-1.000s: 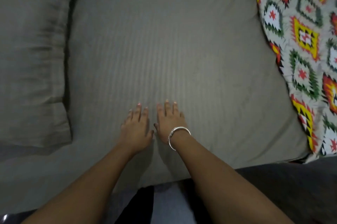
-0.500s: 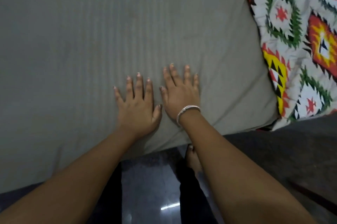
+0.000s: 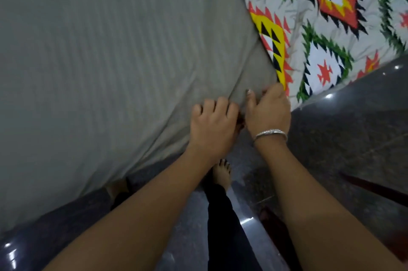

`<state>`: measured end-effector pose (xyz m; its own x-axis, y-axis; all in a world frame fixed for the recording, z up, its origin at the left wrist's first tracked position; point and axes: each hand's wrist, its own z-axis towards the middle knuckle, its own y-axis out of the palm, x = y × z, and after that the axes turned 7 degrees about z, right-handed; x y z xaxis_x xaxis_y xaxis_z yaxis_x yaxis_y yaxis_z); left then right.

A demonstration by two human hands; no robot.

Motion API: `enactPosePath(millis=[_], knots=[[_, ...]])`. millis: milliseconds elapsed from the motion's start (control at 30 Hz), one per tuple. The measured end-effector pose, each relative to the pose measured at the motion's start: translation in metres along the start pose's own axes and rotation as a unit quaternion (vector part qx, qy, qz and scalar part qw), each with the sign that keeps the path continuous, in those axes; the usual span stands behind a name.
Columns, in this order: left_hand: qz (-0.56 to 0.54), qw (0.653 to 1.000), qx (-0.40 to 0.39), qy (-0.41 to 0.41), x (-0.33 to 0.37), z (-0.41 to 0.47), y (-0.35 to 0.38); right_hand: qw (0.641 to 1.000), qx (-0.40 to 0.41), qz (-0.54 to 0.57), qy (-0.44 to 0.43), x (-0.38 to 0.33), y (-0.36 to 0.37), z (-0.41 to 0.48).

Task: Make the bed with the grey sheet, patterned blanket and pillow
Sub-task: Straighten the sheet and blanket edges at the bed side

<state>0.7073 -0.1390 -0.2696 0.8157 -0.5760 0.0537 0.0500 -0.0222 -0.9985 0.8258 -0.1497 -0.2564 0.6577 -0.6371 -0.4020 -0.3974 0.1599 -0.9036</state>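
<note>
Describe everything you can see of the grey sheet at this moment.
The grey sheet with faint woven stripes covers the bed, mostly flat. At its near edge it bunches into creases where the left hand and right hand both grip it. The patterned blanket lies on its right side.

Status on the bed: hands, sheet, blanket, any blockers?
Left hand and right hand both clenched on the grey sheet at its near edge. Patterned blanket lies just right of the grip. Pillow out of view. Nothing in the way.
</note>
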Motion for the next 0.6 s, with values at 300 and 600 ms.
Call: enactPosePath(millis=[300,600], knots=[[0.029,0.997,-0.006,0.075,0.031,0.019,0.008,0.992,-0.087,0.034,0.087,0.017,-0.007,0.011],[0.013,0.989,0.053,0.138,0.034,0.003,0.012,0.972,-0.057,0.159,0.163,0.036,-0.005,-0.002]])
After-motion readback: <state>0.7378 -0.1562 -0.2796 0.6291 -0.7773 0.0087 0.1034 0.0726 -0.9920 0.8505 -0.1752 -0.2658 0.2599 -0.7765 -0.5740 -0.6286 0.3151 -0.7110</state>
